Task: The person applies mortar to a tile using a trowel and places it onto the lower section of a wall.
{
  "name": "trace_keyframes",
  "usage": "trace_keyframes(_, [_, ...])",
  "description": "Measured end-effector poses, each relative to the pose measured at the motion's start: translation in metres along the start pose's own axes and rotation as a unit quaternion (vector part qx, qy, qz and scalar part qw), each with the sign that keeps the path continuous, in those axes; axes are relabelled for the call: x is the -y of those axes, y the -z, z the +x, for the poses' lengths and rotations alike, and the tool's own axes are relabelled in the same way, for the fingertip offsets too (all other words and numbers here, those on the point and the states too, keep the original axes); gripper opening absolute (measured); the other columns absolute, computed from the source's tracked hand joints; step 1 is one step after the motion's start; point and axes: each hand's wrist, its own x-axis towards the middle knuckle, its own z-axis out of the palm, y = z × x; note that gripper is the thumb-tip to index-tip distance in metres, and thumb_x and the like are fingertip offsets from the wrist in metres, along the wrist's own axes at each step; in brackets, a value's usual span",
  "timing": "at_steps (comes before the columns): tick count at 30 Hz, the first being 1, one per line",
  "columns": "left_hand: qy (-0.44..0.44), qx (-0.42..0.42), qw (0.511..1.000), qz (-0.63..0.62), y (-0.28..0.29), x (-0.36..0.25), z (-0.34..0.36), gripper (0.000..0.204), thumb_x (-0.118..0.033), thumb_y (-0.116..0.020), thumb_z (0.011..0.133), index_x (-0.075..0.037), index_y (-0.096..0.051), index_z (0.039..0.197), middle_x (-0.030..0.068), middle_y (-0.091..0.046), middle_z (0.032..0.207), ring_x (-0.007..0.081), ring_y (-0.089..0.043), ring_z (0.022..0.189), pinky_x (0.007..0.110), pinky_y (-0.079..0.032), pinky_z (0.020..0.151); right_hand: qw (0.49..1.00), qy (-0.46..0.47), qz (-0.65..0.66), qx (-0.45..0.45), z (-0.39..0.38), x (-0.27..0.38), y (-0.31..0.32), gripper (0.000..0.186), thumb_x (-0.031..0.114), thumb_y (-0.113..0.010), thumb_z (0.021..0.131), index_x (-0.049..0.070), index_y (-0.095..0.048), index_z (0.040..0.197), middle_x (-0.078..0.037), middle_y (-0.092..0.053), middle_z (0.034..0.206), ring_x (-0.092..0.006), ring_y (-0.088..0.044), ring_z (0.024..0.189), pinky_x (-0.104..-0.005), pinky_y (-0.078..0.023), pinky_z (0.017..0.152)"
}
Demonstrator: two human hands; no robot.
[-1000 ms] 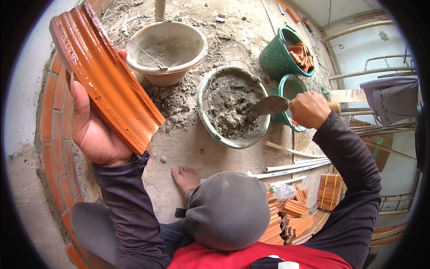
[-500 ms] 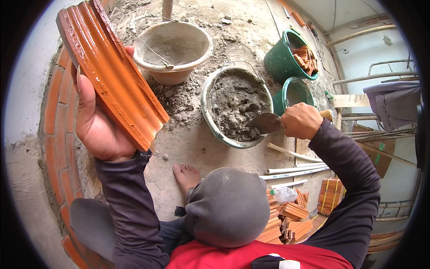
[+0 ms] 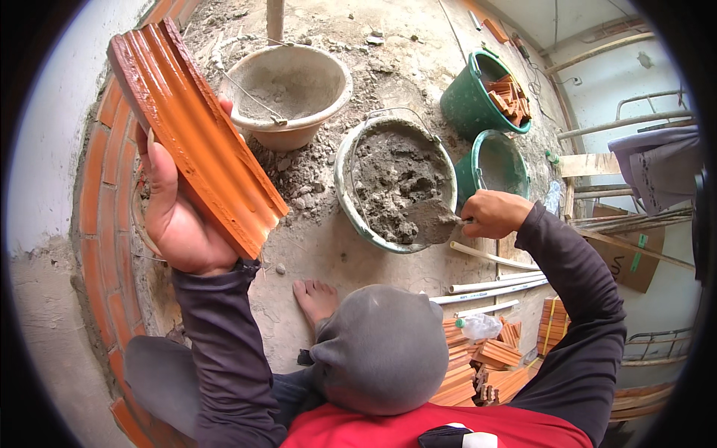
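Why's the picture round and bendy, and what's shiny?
Head view: the fisheye lens likely darkens the corners and curves the brick row; same head view: glare streaks the orange tile in the left hand, while the grey mix looks dull.

White pipes [image 3: 485, 285] lie near a clear plastic bottle [image 3: 482, 326].

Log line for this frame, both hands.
left hand: holds grooved brick | right hand: grips trowel, blade at mortar | mortar: in grey bucket | nearby: green bucket with brick pieces
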Motion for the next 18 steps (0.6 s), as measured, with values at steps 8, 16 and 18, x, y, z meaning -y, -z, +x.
trace_keyframes(8, [-0.022, 0.020, 0.998, 0.061, 0.001, 0.018, 0.001, 0.044, -0.022, -0.055, 0.100, -0.016, -0.040, 0.141, 0.0129, -0.049, 0.141, 0.0362, -0.050, 0.128, 0.047, -0.047, 0.103, 0.933, -0.123, 0.320, 0.109, -0.012, -0.004, -0.021, 0.032, 0.021, -0.056, 0.092, 0.002, -0.059, 0.067, -0.001, -0.052, 0.054, -0.0107, -0.050, 0.045, -0.0291, -0.040, 0.044])
trace_keyframes(16, [0.054, -0.039, 0.996, 0.057, 0.002, 0.048, 0.000, 0.047, -0.042, -0.053, 0.099, -0.016, -0.042, 0.137, 0.0132, -0.057, 0.127, 0.0264, -0.058, 0.117, 0.041, -0.050, 0.098, 0.794, -0.165, 0.582, -0.055, -0.060, 0.017, -0.074, 0.020, 0.017, -0.054, 0.094, 0.004, -0.059, 0.079, 0.002, -0.051, 0.062, -0.0073, -0.048, 0.053, -0.0232, -0.038, 0.048])
trace_keyframes(18, [0.078, -0.028, 0.994, 0.070, 0.002, 0.061, -0.005, 0.046, -0.042, -0.050, 0.101, -0.016, -0.040, 0.138, 0.0150, -0.057, 0.124, 0.0256, -0.059, 0.112, 0.040, -0.051, 0.094, 0.724, -0.147, 0.665, -0.111, -0.073, 0.034, -0.088, 0.014, 0.011, -0.049, 0.087, 0.001, -0.059, 0.083, -0.001, -0.051, 0.064, -0.0093, -0.048, 0.056, -0.0237, -0.039, 0.051])
